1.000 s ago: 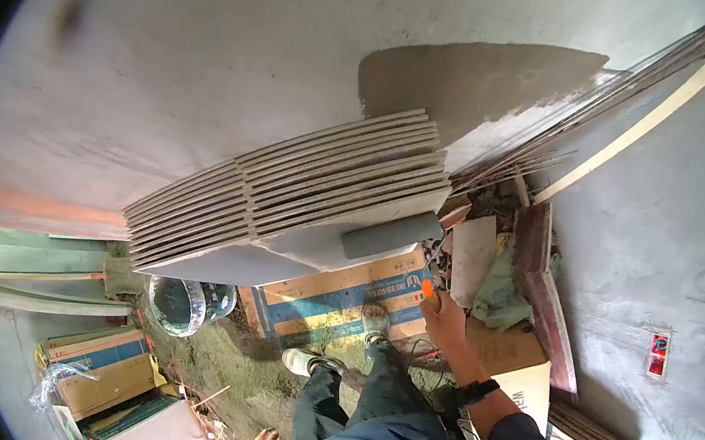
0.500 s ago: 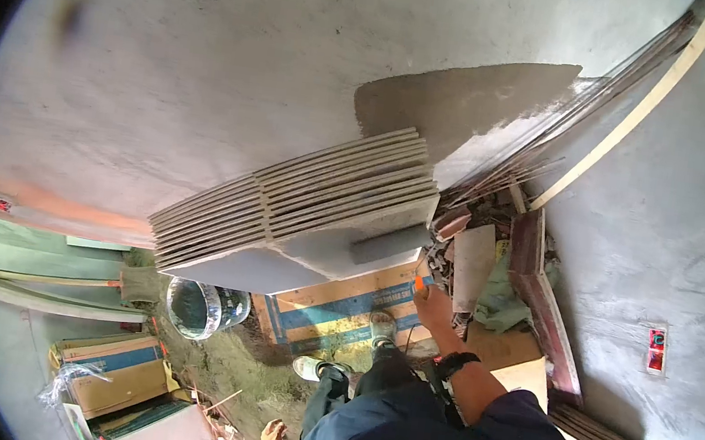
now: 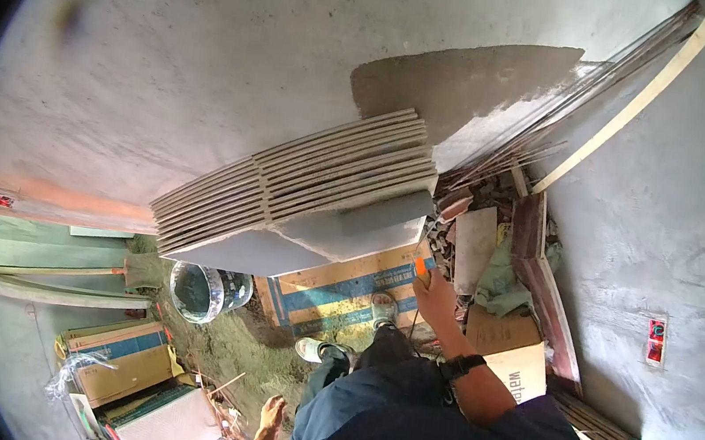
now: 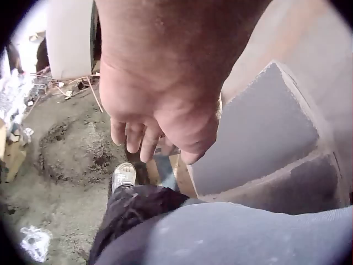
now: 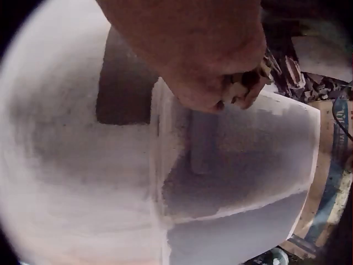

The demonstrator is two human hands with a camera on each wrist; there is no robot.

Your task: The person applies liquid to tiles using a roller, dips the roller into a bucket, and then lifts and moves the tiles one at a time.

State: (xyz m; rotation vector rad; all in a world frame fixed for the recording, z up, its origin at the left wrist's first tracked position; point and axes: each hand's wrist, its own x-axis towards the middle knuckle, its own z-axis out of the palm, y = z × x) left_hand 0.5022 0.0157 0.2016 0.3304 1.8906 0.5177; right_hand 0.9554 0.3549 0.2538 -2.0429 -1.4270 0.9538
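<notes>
Possibly, a hard push could nudge the stack of flat grey tiles with pale edges (image 3: 301, 204) out of line.
Head: at the stack's near right corner, the right hand (image 3: 437, 302) is curled round the orange handle (image 3: 422, 270) of a paint roller; drips could mark the blue-striped brown cardboard box (image 3: 350, 304) below the stack. Left wrist: beside the stack, the left hand (image 4: 160, 110) hangs with fingers loosely bent, empty, so nothing braces those tiles. Right wrist: the grey cylindrical roller sleeve (image 5: 203, 144) lies over the stack's face; uneven pressure could leave the pale seam (image 5: 242, 208) across it bare.
</notes>
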